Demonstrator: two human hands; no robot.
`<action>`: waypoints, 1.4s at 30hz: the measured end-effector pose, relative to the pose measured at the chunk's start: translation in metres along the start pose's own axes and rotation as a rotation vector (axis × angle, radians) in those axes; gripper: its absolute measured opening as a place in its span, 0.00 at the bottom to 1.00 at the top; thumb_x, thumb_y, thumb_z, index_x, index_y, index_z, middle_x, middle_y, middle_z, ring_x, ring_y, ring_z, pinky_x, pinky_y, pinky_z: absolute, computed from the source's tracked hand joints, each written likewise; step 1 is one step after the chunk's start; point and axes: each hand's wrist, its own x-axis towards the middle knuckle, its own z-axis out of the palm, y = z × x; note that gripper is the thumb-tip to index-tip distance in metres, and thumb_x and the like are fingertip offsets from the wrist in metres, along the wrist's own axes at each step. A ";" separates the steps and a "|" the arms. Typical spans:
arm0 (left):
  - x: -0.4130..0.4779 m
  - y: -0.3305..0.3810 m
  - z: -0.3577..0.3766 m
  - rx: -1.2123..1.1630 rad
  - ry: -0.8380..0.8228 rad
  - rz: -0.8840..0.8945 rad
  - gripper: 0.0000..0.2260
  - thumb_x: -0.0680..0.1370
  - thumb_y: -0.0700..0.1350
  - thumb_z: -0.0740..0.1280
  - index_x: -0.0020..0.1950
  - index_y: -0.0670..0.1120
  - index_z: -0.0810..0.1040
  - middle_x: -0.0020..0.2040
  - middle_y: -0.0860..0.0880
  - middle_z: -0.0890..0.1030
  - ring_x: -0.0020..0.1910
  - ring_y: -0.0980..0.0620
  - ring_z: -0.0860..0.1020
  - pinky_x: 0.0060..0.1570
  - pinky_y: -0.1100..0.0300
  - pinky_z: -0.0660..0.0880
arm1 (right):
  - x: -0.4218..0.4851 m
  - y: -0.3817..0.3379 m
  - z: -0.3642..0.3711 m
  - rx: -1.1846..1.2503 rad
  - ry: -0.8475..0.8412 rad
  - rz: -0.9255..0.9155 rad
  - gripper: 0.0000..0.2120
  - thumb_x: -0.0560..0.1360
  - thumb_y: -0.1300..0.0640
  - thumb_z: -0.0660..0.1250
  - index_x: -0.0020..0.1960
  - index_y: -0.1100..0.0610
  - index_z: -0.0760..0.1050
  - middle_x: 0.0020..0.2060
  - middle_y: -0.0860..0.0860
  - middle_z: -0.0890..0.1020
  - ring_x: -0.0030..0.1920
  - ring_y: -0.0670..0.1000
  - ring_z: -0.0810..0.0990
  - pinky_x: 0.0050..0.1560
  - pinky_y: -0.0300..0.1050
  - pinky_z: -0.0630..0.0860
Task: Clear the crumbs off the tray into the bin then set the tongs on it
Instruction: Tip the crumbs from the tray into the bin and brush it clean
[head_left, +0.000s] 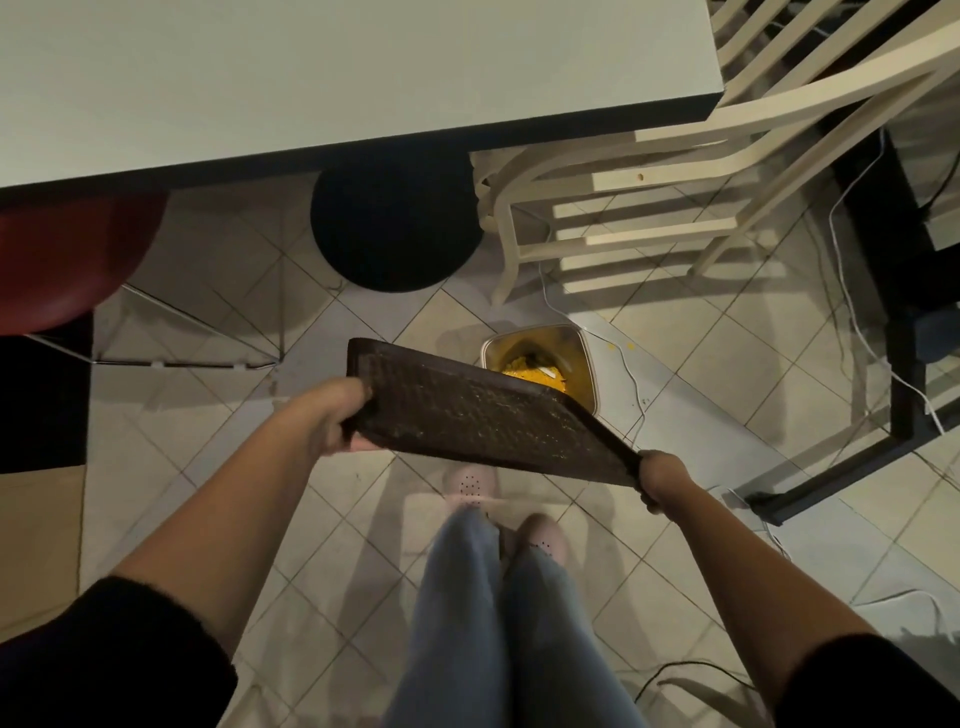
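The left hand (332, 415) grips the near-left edge of the dark tray (478, 410) and the right hand (662, 480) grips its lower right corner. Held between them above the tiled floor (701, 364), the tray tilts over the small bin (540, 364), which holds yellow scraps.

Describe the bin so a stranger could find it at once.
Start at the white table and look down to the tiled floor beside the cream chair. The bin stands there, partly behind the tilted tray; only it holds yellow crumbs.
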 end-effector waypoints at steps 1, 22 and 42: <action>0.003 -0.004 0.001 -0.001 0.001 -0.007 0.09 0.83 0.44 0.56 0.47 0.41 0.72 0.42 0.42 0.80 0.39 0.46 0.81 0.32 0.54 0.81 | 0.003 0.000 0.001 -0.009 -0.006 0.006 0.13 0.76 0.68 0.50 0.48 0.64 0.74 0.30 0.56 0.70 0.27 0.53 0.68 0.27 0.42 0.67; 0.009 -0.029 -0.008 -0.167 0.078 0.087 0.17 0.84 0.47 0.54 0.69 0.41 0.68 0.50 0.42 0.78 0.45 0.42 0.78 0.32 0.51 0.76 | -0.041 -0.129 0.064 -0.313 -0.438 -0.502 0.27 0.79 0.38 0.49 0.75 0.48 0.57 0.77 0.50 0.53 0.76 0.52 0.52 0.75 0.53 0.45; 0.007 -0.040 -0.009 -0.107 0.160 0.129 0.17 0.83 0.50 0.53 0.68 0.44 0.70 0.57 0.41 0.79 0.56 0.38 0.78 0.56 0.41 0.77 | -0.043 -0.194 0.105 -0.611 -0.453 -0.786 0.22 0.82 0.55 0.48 0.76 0.55 0.53 0.77 0.52 0.51 0.77 0.53 0.47 0.75 0.57 0.47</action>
